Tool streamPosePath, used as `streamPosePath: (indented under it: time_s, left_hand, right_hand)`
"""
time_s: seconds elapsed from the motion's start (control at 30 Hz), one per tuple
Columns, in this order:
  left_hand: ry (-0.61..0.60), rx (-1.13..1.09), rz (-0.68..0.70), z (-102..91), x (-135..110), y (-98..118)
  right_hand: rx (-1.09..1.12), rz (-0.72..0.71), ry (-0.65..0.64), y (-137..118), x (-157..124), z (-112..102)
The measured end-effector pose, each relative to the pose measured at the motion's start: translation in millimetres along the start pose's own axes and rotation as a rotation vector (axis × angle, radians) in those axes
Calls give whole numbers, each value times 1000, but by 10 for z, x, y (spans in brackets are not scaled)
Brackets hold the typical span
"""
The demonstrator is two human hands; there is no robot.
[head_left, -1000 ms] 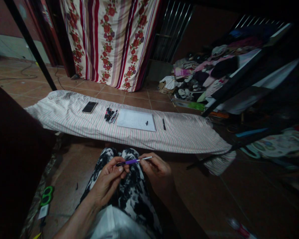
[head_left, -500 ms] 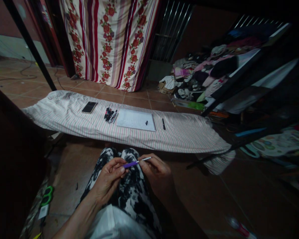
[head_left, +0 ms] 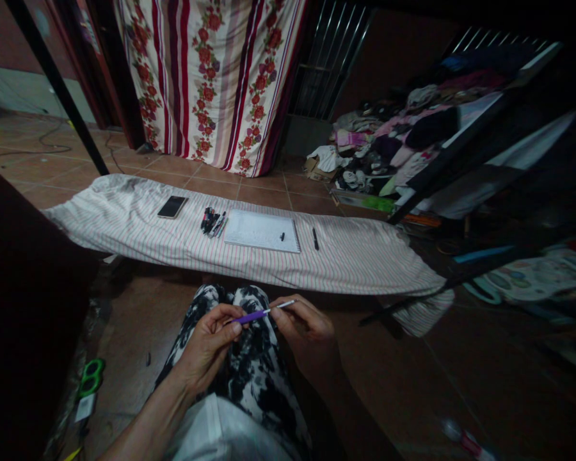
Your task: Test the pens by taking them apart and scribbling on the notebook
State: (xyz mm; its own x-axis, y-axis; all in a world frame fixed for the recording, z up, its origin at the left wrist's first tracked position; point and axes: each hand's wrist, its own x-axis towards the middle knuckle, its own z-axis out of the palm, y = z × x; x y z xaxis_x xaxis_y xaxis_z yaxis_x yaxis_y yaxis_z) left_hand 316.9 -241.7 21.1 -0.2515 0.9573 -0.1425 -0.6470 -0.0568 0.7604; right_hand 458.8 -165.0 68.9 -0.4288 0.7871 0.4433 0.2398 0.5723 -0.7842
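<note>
Above my lap, a slim pen [head_left: 252,317] with a purple barrel is held between both hands. My left hand [head_left: 218,333] pinches the barrel's left end between thumb and fingers. From the barrel's right end sticks a thin white stem [head_left: 288,303], which looks like a refill. My right hand [head_left: 307,330] has its thumb and fingers closed on this stem, whose tip shows past the thumb. In front of my knees, a spiral notebook [head_left: 259,232] lies on a striped cloth, with a small black cap [head_left: 282,237] on its page.
On the striped cloth [head_left: 355,262] lie a phone [head_left: 173,207], a bunch of several pens [head_left: 213,222] and a single black pen [head_left: 315,239]. Green-handled scissors [head_left: 91,376] are at lower left. A heap of clothes [head_left: 388,137] lies beyond, right of the floral curtain [head_left: 216,83].
My right hand and the white stem have shifted slightly right; a little more of the stem shows beside the barrel. The things on the cloth stay put.
</note>
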Motion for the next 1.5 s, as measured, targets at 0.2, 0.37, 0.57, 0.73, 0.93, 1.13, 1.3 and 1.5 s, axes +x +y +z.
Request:
streamPosePath:
  time_s: [0.2, 0.37, 0.57, 0.73, 0.93, 1.13, 1.3, 1.5]
  left_hand:
    - [-7, 28, 14, 11, 7, -8]
    - [-7, 45, 14, -10, -1, -13]
    - [29, 46, 0, -24, -17, -16]
    - [40, 50, -14, -26, -22, -15]
    - [65, 101, -79, -88, -21, -70]
    - [-24, 421, -3, -120, 5, -80]
    - [-77, 612, 73, -112, 6, -65]
    - [-48, 634, 90, -80, 4, -98]
  right_hand:
    - [-5, -8, -13, 0, -7, -6]
    - [16, 2, -44, 18, -18, -2]
    - [38, -30, -65, 19, -1, -31]
    - [51, -14, -102, 12, -4, -25]
    - [71, 22, -119, 37, -29, 18]
    - [57, 1, -208, 27, -36, 53]
    - [74, 39, -201, 52, -62, 78]
    - [64, 62, -202, 98, -79, 88]
